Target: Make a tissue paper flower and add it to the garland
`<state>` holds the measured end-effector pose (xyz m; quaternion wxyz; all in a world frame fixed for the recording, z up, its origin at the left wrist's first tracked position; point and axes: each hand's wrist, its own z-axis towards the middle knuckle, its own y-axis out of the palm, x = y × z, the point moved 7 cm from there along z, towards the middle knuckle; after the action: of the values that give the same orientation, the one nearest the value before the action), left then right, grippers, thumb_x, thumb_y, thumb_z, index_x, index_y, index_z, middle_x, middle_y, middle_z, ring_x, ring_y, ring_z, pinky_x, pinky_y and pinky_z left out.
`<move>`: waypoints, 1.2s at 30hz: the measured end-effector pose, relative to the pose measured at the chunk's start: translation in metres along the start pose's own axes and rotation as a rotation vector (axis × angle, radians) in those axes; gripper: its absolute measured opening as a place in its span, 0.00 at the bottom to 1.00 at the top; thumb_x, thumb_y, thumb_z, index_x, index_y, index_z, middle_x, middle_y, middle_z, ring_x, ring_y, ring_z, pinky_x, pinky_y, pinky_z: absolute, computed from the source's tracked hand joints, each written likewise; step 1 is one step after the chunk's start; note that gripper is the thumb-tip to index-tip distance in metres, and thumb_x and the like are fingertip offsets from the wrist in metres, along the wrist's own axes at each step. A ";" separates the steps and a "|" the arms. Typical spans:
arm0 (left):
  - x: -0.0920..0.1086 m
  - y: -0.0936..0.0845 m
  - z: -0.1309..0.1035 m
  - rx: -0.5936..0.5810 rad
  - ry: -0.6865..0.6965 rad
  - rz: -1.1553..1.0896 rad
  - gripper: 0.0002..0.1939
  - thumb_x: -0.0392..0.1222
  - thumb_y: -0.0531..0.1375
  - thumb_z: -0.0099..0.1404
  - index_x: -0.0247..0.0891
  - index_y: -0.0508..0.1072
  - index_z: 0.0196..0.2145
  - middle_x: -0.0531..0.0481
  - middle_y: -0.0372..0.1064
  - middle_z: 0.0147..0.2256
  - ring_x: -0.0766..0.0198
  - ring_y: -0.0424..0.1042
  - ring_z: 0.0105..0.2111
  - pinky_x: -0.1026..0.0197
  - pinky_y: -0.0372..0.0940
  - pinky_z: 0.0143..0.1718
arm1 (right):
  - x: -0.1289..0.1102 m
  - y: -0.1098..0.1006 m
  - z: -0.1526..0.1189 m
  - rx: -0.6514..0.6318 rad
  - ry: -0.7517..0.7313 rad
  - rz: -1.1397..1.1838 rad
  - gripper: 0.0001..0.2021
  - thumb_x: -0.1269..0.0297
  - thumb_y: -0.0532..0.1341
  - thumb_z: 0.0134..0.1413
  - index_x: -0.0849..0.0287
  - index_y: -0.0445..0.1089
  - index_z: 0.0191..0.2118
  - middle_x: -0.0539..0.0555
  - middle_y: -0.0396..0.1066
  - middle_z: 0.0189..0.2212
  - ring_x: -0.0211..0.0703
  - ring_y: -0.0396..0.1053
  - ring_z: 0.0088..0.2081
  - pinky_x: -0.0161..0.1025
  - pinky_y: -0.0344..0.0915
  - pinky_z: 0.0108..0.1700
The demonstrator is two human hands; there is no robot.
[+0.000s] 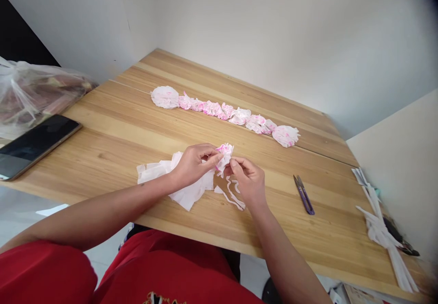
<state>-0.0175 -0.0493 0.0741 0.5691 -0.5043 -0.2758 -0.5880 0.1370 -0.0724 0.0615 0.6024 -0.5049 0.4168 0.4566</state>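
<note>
Between my hands, above the near part of the table, is a small ruffled white flower (225, 152) with pink edges, of thin paper or cloth. My left hand (196, 165) pinches its left side between thumb and fingers. On its lower right, my right hand (249, 176) grips it with thumb and forefinger. Thin white sheets (191, 192) lie under my left hand and forearm, partly hidden by them. Narrow white strips (233, 198) curl on the wood beside my right wrist.
Across the table (119, 144) runs a row of similar pink-and-white flowers (212, 108). Purple-handled thread snips (304, 195) lie to the right. A bundle of white strips (379, 231) rests at the right edge. At left are a phone (37, 142) and a filled plastic bag (34, 94).
</note>
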 end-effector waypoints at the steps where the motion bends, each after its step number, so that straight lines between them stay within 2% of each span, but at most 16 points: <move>1: 0.000 0.000 0.000 -0.002 -0.010 -0.004 0.14 0.44 0.58 0.65 0.34 0.74 0.26 0.49 0.71 0.27 0.68 0.68 0.28 0.66 0.62 0.30 | 0.000 0.001 0.000 -0.006 -0.003 0.005 0.10 0.57 0.61 0.55 0.57 0.75 0.32 0.50 0.74 0.23 0.37 0.71 0.25 0.35 0.71 0.31; 6: -0.002 0.000 -0.001 0.025 -0.036 0.008 0.10 0.39 0.59 0.62 0.34 0.72 0.24 0.51 0.70 0.24 0.69 0.67 0.25 0.68 0.63 0.27 | 0.000 0.005 -0.001 -0.033 -0.005 0.015 0.11 0.56 0.61 0.54 0.56 0.76 0.33 0.51 0.76 0.26 0.38 0.72 0.27 0.37 0.73 0.33; 10: -0.009 0.001 0.000 0.031 -0.134 -0.133 0.10 0.40 0.59 0.61 0.34 0.72 0.24 0.52 0.69 0.24 0.71 0.67 0.23 0.69 0.63 0.24 | 0.000 0.004 -0.001 -0.044 -0.038 -0.031 0.11 0.57 0.61 0.56 0.56 0.77 0.37 0.52 0.77 0.29 0.40 0.74 0.29 0.38 0.73 0.35; 15: -0.011 0.002 -0.001 0.017 -0.184 -0.195 0.09 0.39 0.60 0.61 0.33 0.72 0.25 0.52 0.69 0.23 0.72 0.67 0.22 0.70 0.63 0.23 | -0.013 0.004 -0.007 0.008 -0.254 -0.267 0.07 0.62 0.61 0.57 0.54 0.76 0.39 0.51 0.78 0.32 0.40 0.74 0.33 0.38 0.70 0.38; 20: -0.009 0.004 -0.002 0.000 -0.184 -0.202 0.09 0.39 0.59 0.61 0.33 0.72 0.25 0.53 0.69 0.23 0.72 0.67 0.22 0.70 0.63 0.24 | -0.025 0.007 -0.012 0.041 -0.401 -0.418 0.06 0.66 0.60 0.59 0.54 0.75 0.36 0.50 0.76 0.30 0.38 0.71 0.30 0.38 0.68 0.35; 27: -0.004 0.004 -0.001 -0.012 -0.072 -0.140 0.12 0.38 0.58 0.63 0.34 0.73 0.23 0.52 0.70 0.24 0.70 0.67 0.25 0.68 0.61 0.27 | -0.023 0.004 -0.011 0.045 -0.381 -0.425 0.08 0.66 0.58 0.60 0.54 0.75 0.37 0.50 0.76 0.28 0.39 0.72 0.30 0.37 0.67 0.35; 32: -0.008 0.005 -0.001 -0.001 -0.084 -0.169 0.07 0.38 0.60 0.60 0.34 0.74 0.26 0.51 0.70 0.27 0.70 0.67 0.26 0.68 0.62 0.27 | -0.023 0.002 -0.011 0.053 -0.393 -0.432 0.07 0.65 0.58 0.60 0.54 0.75 0.37 0.50 0.76 0.29 0.39 0.72 0.30 0.37 0.67 0.35; 36: -0.011 0.004 -0.001 0.016 -0.127 -0.202 0.07 0.38 0.60 0.60 0.34 0.73 0.25 0.53 0.69 0.24 0.71 0.67 0.25 0.68 0.62 0.27 | -0.017 0.000 -0.009 0.048 -0.310 -0.360 0.08 0.63 0.58 0.60 0.54 0.75 0.37 0.51 0.76 0.30 0.40 0.74 0.32 0.38 0.69 0.37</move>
<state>-0.0156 -0.0464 0.0633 0.4924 -0.5056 -0.3656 -0.6068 0.1324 -0.0833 0.0766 0.7426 -0.4805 0.2335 0.4039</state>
